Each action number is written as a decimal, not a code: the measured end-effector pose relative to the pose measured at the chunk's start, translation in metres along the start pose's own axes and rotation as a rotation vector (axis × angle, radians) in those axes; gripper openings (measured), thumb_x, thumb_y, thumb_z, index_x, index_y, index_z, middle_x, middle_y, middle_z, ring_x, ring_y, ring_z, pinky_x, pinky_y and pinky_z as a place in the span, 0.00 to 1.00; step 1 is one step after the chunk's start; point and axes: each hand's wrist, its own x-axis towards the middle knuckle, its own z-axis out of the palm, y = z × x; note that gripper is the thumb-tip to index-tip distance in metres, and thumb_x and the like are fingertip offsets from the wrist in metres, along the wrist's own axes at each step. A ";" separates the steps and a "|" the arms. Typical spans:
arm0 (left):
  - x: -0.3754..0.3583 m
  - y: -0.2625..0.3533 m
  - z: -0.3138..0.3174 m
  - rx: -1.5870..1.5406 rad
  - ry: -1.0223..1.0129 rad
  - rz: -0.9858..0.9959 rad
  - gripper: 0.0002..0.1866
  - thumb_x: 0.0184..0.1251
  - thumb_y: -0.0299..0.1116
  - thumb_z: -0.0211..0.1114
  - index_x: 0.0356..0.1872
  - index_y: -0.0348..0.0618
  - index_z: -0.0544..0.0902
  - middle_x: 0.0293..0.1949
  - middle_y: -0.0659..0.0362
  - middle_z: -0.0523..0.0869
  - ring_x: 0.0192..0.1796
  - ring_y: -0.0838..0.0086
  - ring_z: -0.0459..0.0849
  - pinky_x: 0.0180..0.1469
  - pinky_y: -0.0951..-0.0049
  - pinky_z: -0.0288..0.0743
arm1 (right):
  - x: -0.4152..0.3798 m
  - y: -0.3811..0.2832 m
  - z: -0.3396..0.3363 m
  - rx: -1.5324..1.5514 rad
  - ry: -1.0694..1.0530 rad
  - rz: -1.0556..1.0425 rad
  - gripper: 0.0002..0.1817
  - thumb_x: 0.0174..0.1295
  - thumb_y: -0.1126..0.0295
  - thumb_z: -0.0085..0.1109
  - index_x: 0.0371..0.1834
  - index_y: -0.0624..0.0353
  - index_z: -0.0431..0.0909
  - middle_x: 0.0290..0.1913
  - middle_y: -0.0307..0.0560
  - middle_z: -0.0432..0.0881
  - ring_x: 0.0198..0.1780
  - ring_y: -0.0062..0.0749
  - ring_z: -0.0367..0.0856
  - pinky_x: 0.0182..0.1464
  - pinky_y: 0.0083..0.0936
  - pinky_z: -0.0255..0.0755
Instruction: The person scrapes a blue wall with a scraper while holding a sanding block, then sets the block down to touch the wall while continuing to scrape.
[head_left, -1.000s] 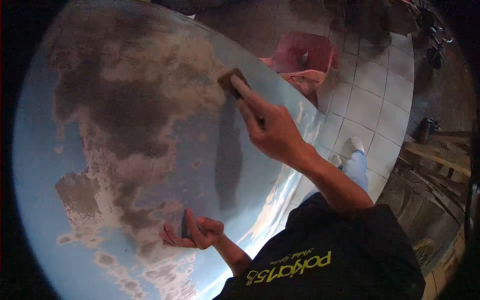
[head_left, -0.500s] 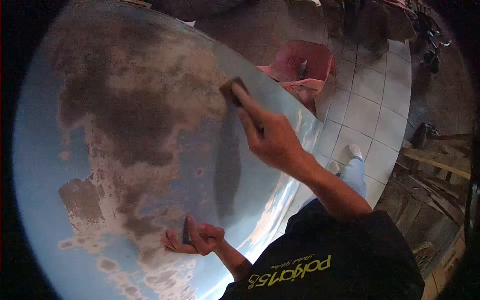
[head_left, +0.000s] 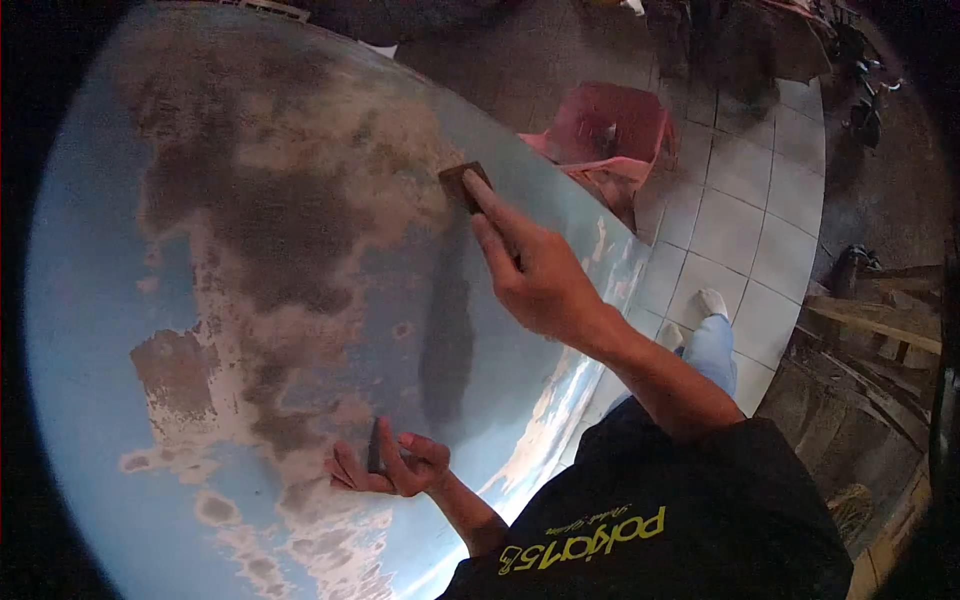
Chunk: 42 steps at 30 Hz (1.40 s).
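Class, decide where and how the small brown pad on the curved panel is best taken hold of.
Probably by two opposite edges of the brown pad, reaching from above on the person's side, where the right hand is: it looks thin and square, and the panel backs its underside.

The black shirt (head_left: pixel 720 500) carries yellow lettering (head_left: pixel 590 542) that appears to read "pokja15", in bold letters seen upside down from this view. Right after the "15" stands a small yellow mark (head_left: pixel 509 558), its shape too small to tell. Next to the bold word runs a thinner, smaller line of yellow script (head_left: pixel 603 523), too faint to read with certainty.
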 end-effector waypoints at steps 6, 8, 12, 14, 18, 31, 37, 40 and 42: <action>-0.002 -0.002 0.002 -0.060 0.028 0.006 0.15 0.70 0.41 0.53 0.38 0.47 0.87 0.59 0.46 0.75 0.67 0.49 0.67 0.69 0.37 0.46 | 0.023 0.008 0.006 -0.054 0.123 -0.129 0.26 0.72 0.64 0.42 0.72 0.59 0.60 0.46 0.71 0.80 0.43 0.53 0.85 0.49 0.41 0.74; 0.000 0.000 -0.001 -0.068 0.026 -0.005 0.15 0.70 0.41 0.53 0.39 0.46 0.87 0.58 0.46 0.76 0.66 0.49 0.68 0.68 0.37 0.47 | 0.046 -0.002 -0.007 0.048 0.144 0.050 0.26 0.72 0.62 0.42 0.71 0.61 0.61 0.55 0.64 0.79 0.45 0.53 0.85 0.50 0.40 0.74; 0.007 0.016 -0.001 -0.369 0.043 -0.035 0.16 0.71 0.41 0.52 0.44 0.44 0.85 0.57 0.47 0.77 0.65 0.52 0.70 0.67 0.41 0.54 | 0.030 0.002 -0.021 0.079 0.089 0.006 0.28 0.72 0.62 0.41 0.73 0.61 0.57 0.52 0.60 0.80 0.40 0.46 0.84 0.45 0.39 0.75; 0.000 0.051 -0.001 -0.875 -0.152 -0.234 0.17 0.71 0.40 0.52 0.50 0.41 0.82 0.56 0.47 0.79 0.63 0.56 0.73 0.67 0.49 0.60 | -0.004 -0.007 -0.027 0.270 -0.081 0.331 0.31 0.72 0.65 0.37 0.76 0.59 0.43 0.41 0.55 0.80 0.34 0.37 0.79 0.41 0.35 0.74; 0.037 0.122 0.012 -1.337 -0.669 -0.901 0.18 0.75 0.39 0.52 0.56 0.38 0.75 0.50 0.48 0.82 0.55 0.60 0.80 0.59 0.60 0.71 | -0.058 0.005 -0.025 0.176 -0.269 0.251 0.37 0.70 0.72 0.37 0.75 0.53 0.25 0.38 0.53 0.77 0.33 0.35 0.76 0.40 0.35 0.73; 0.102 0.103 0.037 -0.801 -1.087 -0.622 0.13 0.78 0.38 0.46 0.41 0.37 0.72 0.27 0.40 0.82 0.31 0.46 0.84 0.29 0.54 0.76 | 0.003 0.075 -0.060 -0.063 -0.188 -0.003 0.43 0.64 0.72 0.54 0.77 0.53 0.37 0.57 0.64 0.72 0.55 0.49 0.75 0.55 0.40 0.72; 0.162 0.107 0.049 -0.432 -1.102 -0.449 0.15 0.77 0.39 0.47 0.41 0.37 0.76 0.30 0.38 0.83 0.33 0.44 0.84 0.33 0.54 0.77 | 0.059 0.078 -0.043 -0.499 0.033 -0.352 0.51 0.57 0.54 0.65 0.76 0.56 0.40 0.72 0.63 0.47 0.72 0.57 0.47 0.69 0.54 0.46; 0.171 0.129 0.073 -0.441 -1.039 -0.433 0.17 0.77 0.41 0.47 0.41 0.37 0.78 0.33 0.42 0.84 0.39 0.46 0.84 0.40 0.53 0.75 | 0.063 0.097 -0.030 -0.204 -0.113 -0.328 0.60 0.52 0.46 0.68 0.76 0.58 0.35 0.72 0.63 0.47 0.74 0.60 0.41 0.69 0.63 0.33; 0.180 0.141 0.081 -0.424 -1.077 -0.455 0.18 0.77 0.41 0.48 0.41 0.36 0.79 0.33 0.42 0.85 0.39 0.47 0.85 0.40 0.54 0.75 | 0.060 0.101 -0.031 -0.234 -0.177 -0.297 0.63 0.51 0.44 0.68 0.76 0.59 0.32 0.72 0.65 0.44 0.74 0.62 0.38 0.68 0.66 0.34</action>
